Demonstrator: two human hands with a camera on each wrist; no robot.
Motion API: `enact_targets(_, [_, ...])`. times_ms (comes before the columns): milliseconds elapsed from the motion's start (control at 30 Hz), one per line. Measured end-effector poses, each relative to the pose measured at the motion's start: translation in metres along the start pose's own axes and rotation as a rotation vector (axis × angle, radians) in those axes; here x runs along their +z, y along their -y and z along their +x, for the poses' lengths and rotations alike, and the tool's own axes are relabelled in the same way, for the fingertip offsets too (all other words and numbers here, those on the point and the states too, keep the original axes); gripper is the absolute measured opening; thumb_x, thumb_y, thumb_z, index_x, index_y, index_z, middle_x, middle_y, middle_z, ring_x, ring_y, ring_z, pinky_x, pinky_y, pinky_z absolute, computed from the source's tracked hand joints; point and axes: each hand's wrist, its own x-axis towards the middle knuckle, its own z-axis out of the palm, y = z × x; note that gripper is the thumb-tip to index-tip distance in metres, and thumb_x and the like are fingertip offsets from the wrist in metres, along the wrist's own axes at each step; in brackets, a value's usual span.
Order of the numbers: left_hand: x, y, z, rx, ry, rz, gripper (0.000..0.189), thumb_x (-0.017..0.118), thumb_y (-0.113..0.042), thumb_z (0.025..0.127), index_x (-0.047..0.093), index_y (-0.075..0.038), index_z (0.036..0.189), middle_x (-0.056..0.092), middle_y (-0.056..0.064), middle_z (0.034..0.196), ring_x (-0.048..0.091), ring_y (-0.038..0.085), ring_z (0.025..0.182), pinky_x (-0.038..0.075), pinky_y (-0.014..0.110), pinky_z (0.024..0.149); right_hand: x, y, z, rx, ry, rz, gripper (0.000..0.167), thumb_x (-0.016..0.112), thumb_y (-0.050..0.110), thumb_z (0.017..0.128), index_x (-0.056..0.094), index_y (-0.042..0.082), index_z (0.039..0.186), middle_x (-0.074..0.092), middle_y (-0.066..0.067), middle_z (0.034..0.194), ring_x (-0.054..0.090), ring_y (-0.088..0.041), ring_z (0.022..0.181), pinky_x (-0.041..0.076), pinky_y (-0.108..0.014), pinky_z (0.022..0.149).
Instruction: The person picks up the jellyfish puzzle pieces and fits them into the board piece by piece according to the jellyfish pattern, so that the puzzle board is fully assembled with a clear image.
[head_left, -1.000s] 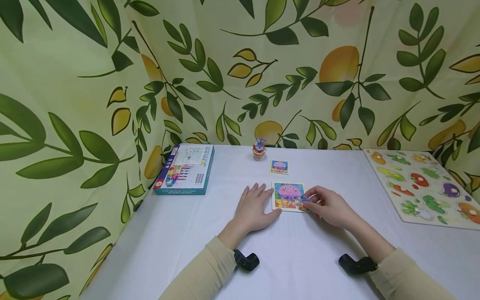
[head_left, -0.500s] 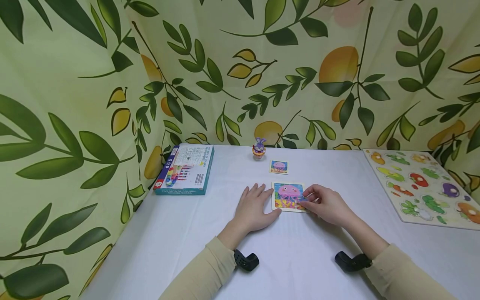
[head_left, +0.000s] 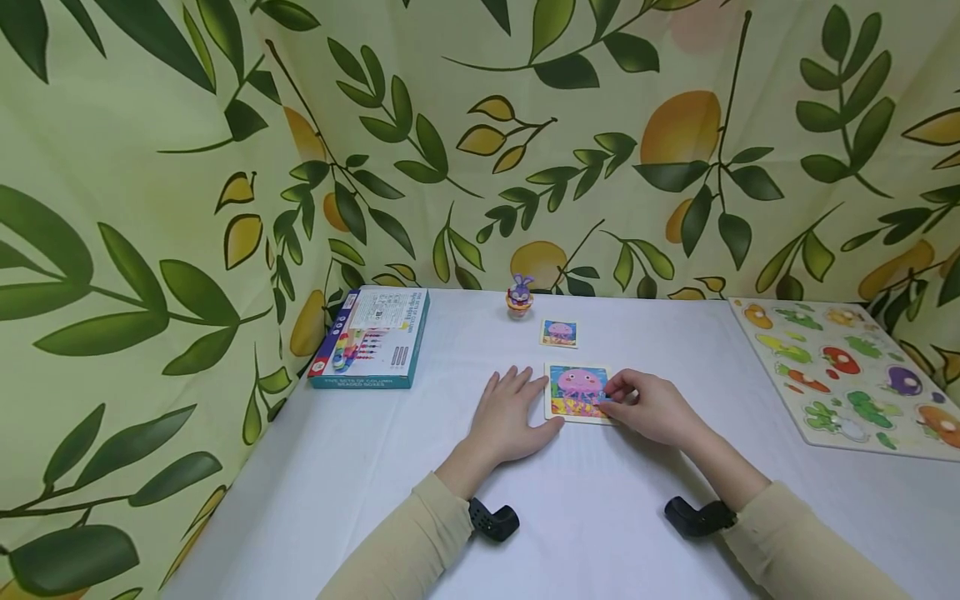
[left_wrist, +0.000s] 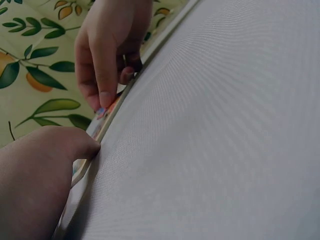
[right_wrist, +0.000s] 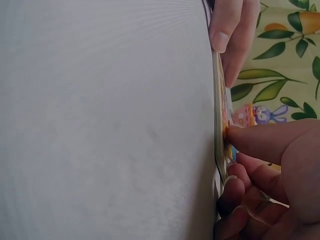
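A square jigsaw puzzle (head_left: 576,387) showing a pink jellyfish over a blue and yellow seabed lies in a pale frame at the middle of the table. My left hand (head_left: 506,421) rests along its left side, fingers spread, thumb at the near left corner. At the puzzle's lower right, my right hand (head_left: 651,410) pinches a small puzzle piece (right_wrist: 232,151) between thumb and index finger, low over the picture. Blue and reddish bits of that piece show in the left wrist view; the fingertips hide the rest. The right hand's other fingers are curled beside the frame's edge.
Behind the puzzle lies a small jellyfish card (head_left: 559,333), with a purple rabbit figurine (head_left: 519,297) farther back. A flat teal-edged box (head_left: 390,354) lies at the back left. At the right is a board (head_left: 821,333) with vegetable pieces. A leaf-patterned curtain (head_left: 450,75) borders the table.
My right hand has shifted slightly left over the puzzle's lower right, bringing the piece against the picture. My left hand has stayed in place.
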Motion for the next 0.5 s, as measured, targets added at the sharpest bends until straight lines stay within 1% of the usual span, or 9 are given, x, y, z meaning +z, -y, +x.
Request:
enact_targets(100, [0.0008, -0.0007, 0.0001, -0.001, 0.004, 0.001, 0.072, 0.054, -0.064, 0.095, 0.05, -0.023, 0.154, 0.039, 0.004, 0.162, 0.025, 0.027, 0.153, 0.01, 0.048, 0.126, 0.0003, -0.0001, 0.0009, 0.001, 0.005, -0.005, 0.024, 0.081, 0.026, 0.089, 0.068, 0.01, 0.103, 0.063, -0.001, 0.09, 0.053, -0.02, 0.076, 0.043, -0.033, 0.066])
enact_targets(200, [0.0021, -0.0021, 0.001, 0.01, 0.005, 0.0, 0.072, 0.054, -0.064, 0.094, 0.05, -0.023, 0.154, 0.039, 0.004, 0.162, 0.026, 0.026, 0.153, 0.01, 0.048, 0.126, -0.0015, 0.0002, -0.0008, 0.024, 0.003, 0.006, 0.024, 0.082, 0.025, 0.088, 0.069, 0.01, 0.101, 0.063, -0.001, 0.089, 0.053, -0.021, 0.077, 0.042, -0.033, 0.066])
enact_targets(367, [0.0017, -0.0005, -0.0001, 0.01, 0.0, -0.004, 0.072, 0.054, -0.063, 0.095, 0.05, -0.022, 0.154, 0.04, 0.005, 0.162, 0.026, 0.027, 0.153, 0.01, 0.048, 0.126, -0.0025, 0.003, 0.0001, 0.054, 0.015, 0.027, 0.017, 0.083, 0.025, 0.087, 0.072, 0.013, 0.091, 0.063, 0.0, 0.083, 0.054, -0.021, 0.079, 0.041, -0.034, 0.066])
enact_targets(500, [0.0016, 0.0014, -0.0021, 0.0, 0.002, -0.013, 0.072, 0.055, -0.063, 0.094, 0.05, -0.022, 0.154, 0.04, 0.005, 0.162, 0.026, 0.027, 0.153, 0.009, 0.048, 0.126, 0.0, 0.0039, 0.0011, 0.058, 0.027, 0.03, 0.014, 0.083, 0.025, 0.087, 0.073, 0.015, 0.085, 0.063, 0.002, 0.078, 0.053, -0.021, 0.078, 0.041, -0.034, 0.065])
